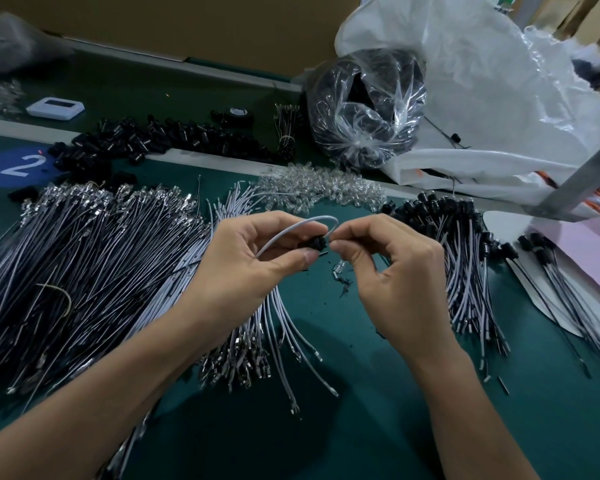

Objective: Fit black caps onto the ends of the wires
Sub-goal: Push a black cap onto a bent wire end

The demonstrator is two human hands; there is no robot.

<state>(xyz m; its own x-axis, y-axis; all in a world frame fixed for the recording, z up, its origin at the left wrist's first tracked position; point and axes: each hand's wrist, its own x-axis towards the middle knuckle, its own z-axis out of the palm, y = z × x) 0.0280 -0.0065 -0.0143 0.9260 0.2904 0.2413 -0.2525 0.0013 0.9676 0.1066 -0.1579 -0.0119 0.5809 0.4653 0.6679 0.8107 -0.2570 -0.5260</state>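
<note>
My left hand (243, 268) pinches a small black cap (310, 243) between thumb and fingers, above the green table. A pale grey wire (291, 233) loops up from that hand and bends over to my right hand (388, 271), which pinches the wire's end right at the cap. The cap is mostly hidden by my fingertips. A large fan of loose grey and black wires (94, 271) with metal terminals lies to the left. Wires with black caps fitted (461, 258) are piled to the right. Loose black caps (132, 140) are heaped at the back left.
A heap of clear small parts (323, 188) lies behind my hands. A clear bag of black parts (364, 109) and a big white sack (499, 98) stand at the back right. A metal bar (582, 181) slants at the right. A white device (55, 107) sits far left.
</note>
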